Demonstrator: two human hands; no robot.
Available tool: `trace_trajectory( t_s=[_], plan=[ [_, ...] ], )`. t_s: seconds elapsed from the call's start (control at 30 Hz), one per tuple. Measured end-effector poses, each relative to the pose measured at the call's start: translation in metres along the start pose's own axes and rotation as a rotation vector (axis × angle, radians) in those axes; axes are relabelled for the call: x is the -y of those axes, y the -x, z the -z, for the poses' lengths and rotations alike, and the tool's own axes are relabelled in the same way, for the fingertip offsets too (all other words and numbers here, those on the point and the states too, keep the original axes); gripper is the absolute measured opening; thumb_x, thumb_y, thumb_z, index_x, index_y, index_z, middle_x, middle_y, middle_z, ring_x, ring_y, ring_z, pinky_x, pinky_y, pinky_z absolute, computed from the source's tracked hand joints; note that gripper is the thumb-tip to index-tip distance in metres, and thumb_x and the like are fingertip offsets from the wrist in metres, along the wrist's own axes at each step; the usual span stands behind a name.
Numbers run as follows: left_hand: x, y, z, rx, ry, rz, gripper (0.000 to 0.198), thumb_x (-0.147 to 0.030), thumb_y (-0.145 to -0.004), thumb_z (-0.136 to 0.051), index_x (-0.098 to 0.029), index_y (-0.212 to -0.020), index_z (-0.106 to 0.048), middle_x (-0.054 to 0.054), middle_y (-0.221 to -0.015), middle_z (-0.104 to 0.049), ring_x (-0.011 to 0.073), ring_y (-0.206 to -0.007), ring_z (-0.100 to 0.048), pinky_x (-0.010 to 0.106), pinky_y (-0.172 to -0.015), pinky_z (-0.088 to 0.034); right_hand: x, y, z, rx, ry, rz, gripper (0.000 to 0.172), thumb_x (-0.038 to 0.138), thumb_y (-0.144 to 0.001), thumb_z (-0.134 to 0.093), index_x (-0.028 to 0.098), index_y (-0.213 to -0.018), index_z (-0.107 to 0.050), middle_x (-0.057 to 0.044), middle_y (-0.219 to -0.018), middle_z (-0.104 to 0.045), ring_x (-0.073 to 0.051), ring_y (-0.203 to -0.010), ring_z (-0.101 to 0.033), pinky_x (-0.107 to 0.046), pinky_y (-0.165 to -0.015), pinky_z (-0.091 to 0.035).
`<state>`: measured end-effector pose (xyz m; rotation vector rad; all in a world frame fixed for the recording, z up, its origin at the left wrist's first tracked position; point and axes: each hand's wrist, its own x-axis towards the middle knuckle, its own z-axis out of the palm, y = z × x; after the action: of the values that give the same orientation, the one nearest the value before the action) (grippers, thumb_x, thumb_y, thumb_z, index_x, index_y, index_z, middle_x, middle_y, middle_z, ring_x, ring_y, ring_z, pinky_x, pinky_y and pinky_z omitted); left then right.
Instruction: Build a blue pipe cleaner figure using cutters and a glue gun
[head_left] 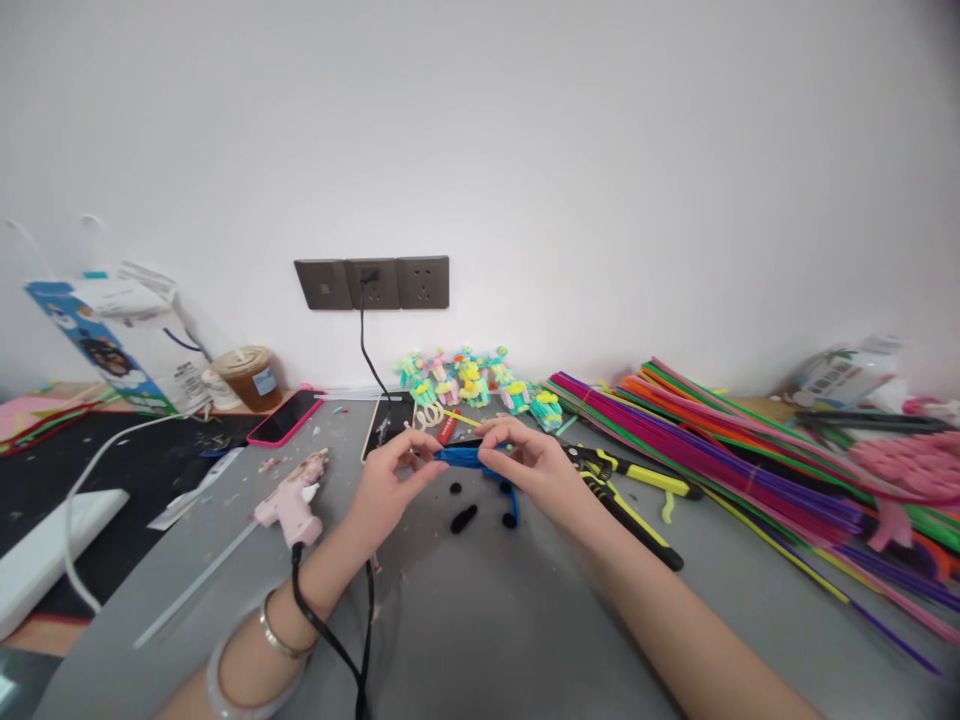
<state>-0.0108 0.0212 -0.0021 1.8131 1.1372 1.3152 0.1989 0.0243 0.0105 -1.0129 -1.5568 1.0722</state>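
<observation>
Between my two hands is a small bundle of blue pipe cleaners [461, 457], held a little above the grey table mat [480, 620]. My left hand [394, 478] pinches its left end between thumb and fingers. On the right end, the thumb and fingers of my right hand [532, 465] are closed in the same way. A blue strand [514, 505] hangs down beside my right hand. Under the hands lie a short black fuzzy piece [463, 518] and several small black round bits. Part of the bundle is hidden by my fingers.
At left lie a pink glue gun [291, 505] with a black cord, a pink-edged phone [286, 418] and a drink cup [251, 378]. Colourful pipe-cleaner figures [472, 380] stand by the wall. To the right are yellow-black pliers [630, 490] and long pipe-cleaner bundles [720, 460].
</observation>
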Motion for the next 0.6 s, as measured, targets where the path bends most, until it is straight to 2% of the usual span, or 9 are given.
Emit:
trace_trajectory(
  t_s=[0.13, 0.4, 0.6],
  plan=[
    [0.001, 0.0005, 0.0, 0.003, 0.003, -0.003, 0.009, -0.026, -0.077, -0.071, -0.019, -0.083, -0.068, 0.002, -0.082, -0.071, 0.0156, -0.072, -0.065, 0.024, -0.063, -0.051, -0.0013, 0.0001, -0.0005, 0.0, 0.018, 0.003, 0.016, 0.038, -0.076, -0.071, 0.023, -0.072, -0.067, -0.008, -0.104, -0.069, -0.029, -0.11, -0.056, -0.035, -0.073, -0.04],
    [0.0025, 0.0015, -0.0009, 0.007, -0.001, -0.033, 0.009, -0.024, -0.077, -0.072, -0.018, -0.082, -0.067, 0.002, -0.081, -0.07, 0.0146, -0.071, -0.064, 0.024, -0.063, -0.05, -0.0057, -0.0004, -0.0022, -0.015, 0.057, 0.107, 0.014, 0.035, -0.078, -0.07, 0.022, -0.072, -0.066, -0.009, -0.103, -0.068, -0.028, -0.109, -0.059, -0.043, -0.093, -0.041],
    [0.0039, 0.0013, 0.0005, 0.004, -0.013, -0.059, 0.009, -0.023, -0.078, -0.073, -0.018, -0.083, -0.068, 0.002, -0.084, -0.072, 0.014, -0.07, -0.064, 0.024, -0.064, -0.051, -0.0043, 0.0011, -0.0019, -0.011, 0.082, 0.183, 0.011, 0.031, -0.08, -0.069, 0.022, -0.075, -0.064, -0.008, -0.101, -0.066, -0.026, -0.106, -0.06, -0.042, -0.095, -0.042]
  ],
)
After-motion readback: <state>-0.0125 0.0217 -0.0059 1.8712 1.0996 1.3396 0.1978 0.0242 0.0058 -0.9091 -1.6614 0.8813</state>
